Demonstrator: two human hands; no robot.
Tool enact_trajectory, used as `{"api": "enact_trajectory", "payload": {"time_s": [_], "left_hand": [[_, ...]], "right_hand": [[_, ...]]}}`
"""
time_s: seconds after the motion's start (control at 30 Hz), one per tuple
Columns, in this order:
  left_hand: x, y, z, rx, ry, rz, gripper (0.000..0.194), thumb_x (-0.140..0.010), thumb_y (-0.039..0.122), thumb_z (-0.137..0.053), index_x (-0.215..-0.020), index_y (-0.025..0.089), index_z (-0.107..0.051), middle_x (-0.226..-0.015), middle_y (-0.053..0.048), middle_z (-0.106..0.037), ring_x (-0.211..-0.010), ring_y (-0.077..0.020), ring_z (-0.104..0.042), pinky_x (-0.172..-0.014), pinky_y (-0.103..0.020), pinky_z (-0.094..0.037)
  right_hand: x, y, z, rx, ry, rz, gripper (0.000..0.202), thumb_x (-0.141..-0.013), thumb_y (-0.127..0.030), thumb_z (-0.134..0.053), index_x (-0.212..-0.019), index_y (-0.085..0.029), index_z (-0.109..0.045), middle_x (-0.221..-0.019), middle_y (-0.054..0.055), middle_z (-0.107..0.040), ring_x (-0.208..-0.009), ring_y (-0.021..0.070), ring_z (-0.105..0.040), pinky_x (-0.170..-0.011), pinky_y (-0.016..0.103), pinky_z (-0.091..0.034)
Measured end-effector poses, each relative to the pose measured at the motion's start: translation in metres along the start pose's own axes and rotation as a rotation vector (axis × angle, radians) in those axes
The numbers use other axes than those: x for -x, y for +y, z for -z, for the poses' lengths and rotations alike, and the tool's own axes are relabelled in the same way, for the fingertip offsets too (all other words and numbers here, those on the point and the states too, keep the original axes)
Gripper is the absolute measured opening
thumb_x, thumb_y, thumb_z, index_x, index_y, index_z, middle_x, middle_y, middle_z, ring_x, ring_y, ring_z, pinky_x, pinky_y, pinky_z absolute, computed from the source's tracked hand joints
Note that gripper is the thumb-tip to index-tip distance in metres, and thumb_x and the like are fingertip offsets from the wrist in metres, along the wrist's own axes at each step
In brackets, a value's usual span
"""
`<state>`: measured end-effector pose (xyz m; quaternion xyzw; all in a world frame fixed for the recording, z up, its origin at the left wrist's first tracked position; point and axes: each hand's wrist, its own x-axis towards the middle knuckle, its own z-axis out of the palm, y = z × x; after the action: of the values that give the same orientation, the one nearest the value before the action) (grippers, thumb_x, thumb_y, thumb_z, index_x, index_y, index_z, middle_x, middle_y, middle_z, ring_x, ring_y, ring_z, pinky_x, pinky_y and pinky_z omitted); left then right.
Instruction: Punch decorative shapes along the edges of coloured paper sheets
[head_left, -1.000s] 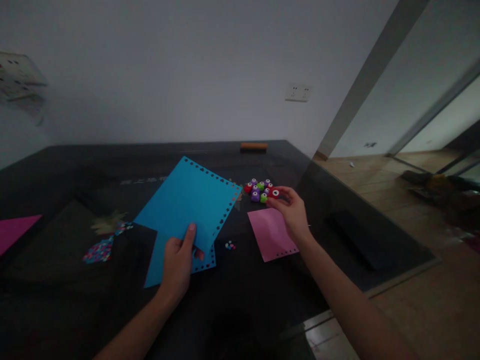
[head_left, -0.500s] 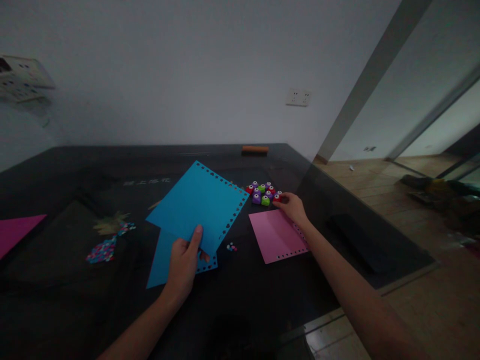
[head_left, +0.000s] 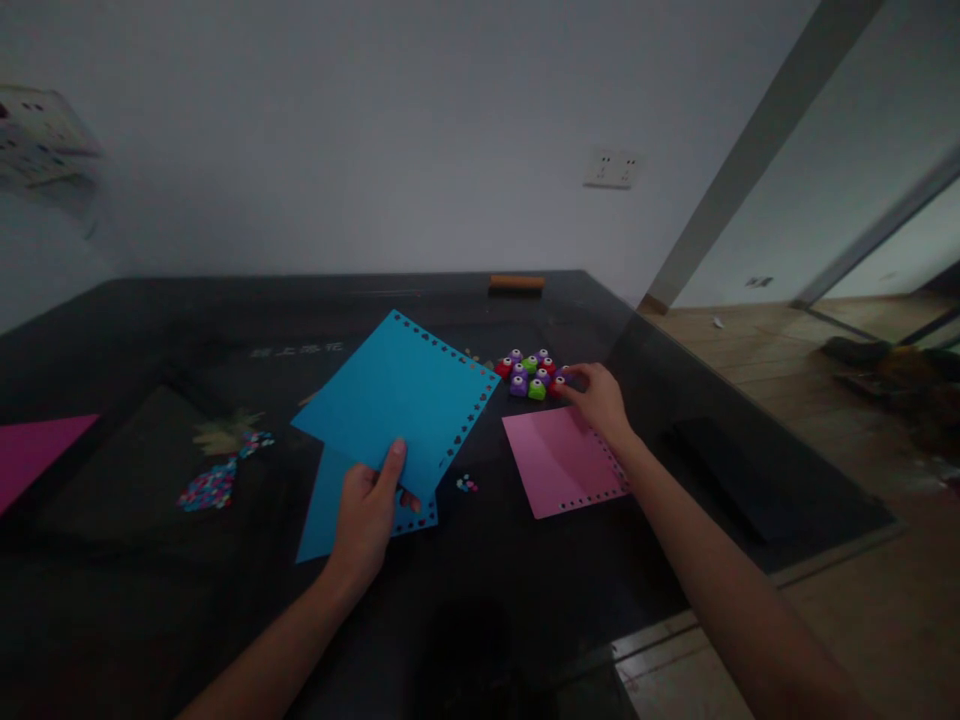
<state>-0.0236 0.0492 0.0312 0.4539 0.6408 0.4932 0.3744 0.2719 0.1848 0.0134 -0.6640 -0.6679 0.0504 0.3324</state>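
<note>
My left hand point(head_left: 369, 515) pinches a sheet of blue paper point(head_left: 405, 395) between thumb and fingers, held raised and tilted. Small shaped holes run along two of its edges. Beneath it, a second blue sheet point(head_left: 324, 510) with punched holes lies on the dark table. My right hand point(head_left: 600, 400) is at the right end of a cluster of small craft punches point(head_left: 537, 389) in red, purple and green, with white eye-like tops. Its thumb and fingers close around a purple punch point(head_left: 564, 373), partly hidden, behind a red punch point(head_left: 557, 387).
A pink sheet point(head_left: 555, 465) with punched edges lies below my right wrist. Paper bits point(head_left: 466, 483) sit mid-table; a pile of confetti point(head_left: 210, 487) lies left. A magenta sheet point(head_left: 41, 455) is at far left, a brown roll point(head_left: 517, 284) at the back, a dark flat object point(head_left: 724, 475) right.
My right fingers have shifted from the red punch to the purple one just behind it. My left hand still holds the blue sheet in much the same pose. The view has tilted slightly.
</note>
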Motion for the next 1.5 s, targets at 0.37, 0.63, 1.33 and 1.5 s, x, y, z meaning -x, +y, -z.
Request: {"api": "enact_trajectory", "payload": {"time_s": [0.37, 0.63, 1.33, 1.5], "left_hand": [[0.004, 0.003, 0.0, -0.127, -0.097, -0.094, 0.05, -0.083, 0.045, -0.046, -0.041, 0.018, -0.053, -0.037, -0.001, -0.055, -0.036, -0.0129, -0.053, -0.04, -0.021, -0.04], [0.009, 0.004, -0.005, -0.178, -0.113, -0.235, 0.04, -0.082, 0.033, -0.048, -0.045, 0.02, -0.045, -0.037, 0.003, -0.053, -0.033, -0.0111, -0.05, -0.035, -0.02, -0.039], [0.016, -0.006, -0.007, -0.387, -0.144, -0.259, 0.034, -0.075, 0.045, -0.056, -0.051, 0.021, -0.054, -0.046, 0.0, -0.059, -0.042, -0.0151, -0.052, -0.047, -0.027, -0.044], [0.018, -0.008, -0.009, -0.325, -0.112, -0.247, 0.021, -0.073, 0.041, -0.062, -0.073, 0.021, -0.064, -0.07, -0.005, -0.071, -0.066, -0.021, -0.065, -0.066, -0.033, -0.052]], "right_hand": [[0.096, -0.114, 0.007, -1.036, -0.85, -0.163, 0.021, -0.073, -0.035, -0.067, -0.084, -0.018, -0.06, -0.072, 0.0, -0.063, -0.058, 0.0117, -0.06, -0.049, 0.023, -0.045], [0.112, -0.115, -0.002, -1.174, -0.847, -0.374, 0.019, -0.069, -0.03, -0.071, -0.075, -0.016, -0.061, -0.065, -0.001, -0.062, -0.051, 0.0091, -0.057, -0.044, 0.02, -0.044], [0.114, -0.115, -0.002, -1.158, -0.848, -0.389, 0.018, -0.071, -0.033, -0.069, -0.073, -0.016, -0.063, -0.058, -0.001, -0.061, -0.048, 0.0086, -0.055, -0.044, 0.021, -0.044], [0.115, -0.115, -0.003, -1.185, -0.836, -0.423, 0.018, -0.071, -0.033, -0.069, -0.073, -0.016, -0.063, -0.059, -0.001, -0.061, -0.049, 0.0087, -0.055, -0.045, 0.021, -0.044]]}}
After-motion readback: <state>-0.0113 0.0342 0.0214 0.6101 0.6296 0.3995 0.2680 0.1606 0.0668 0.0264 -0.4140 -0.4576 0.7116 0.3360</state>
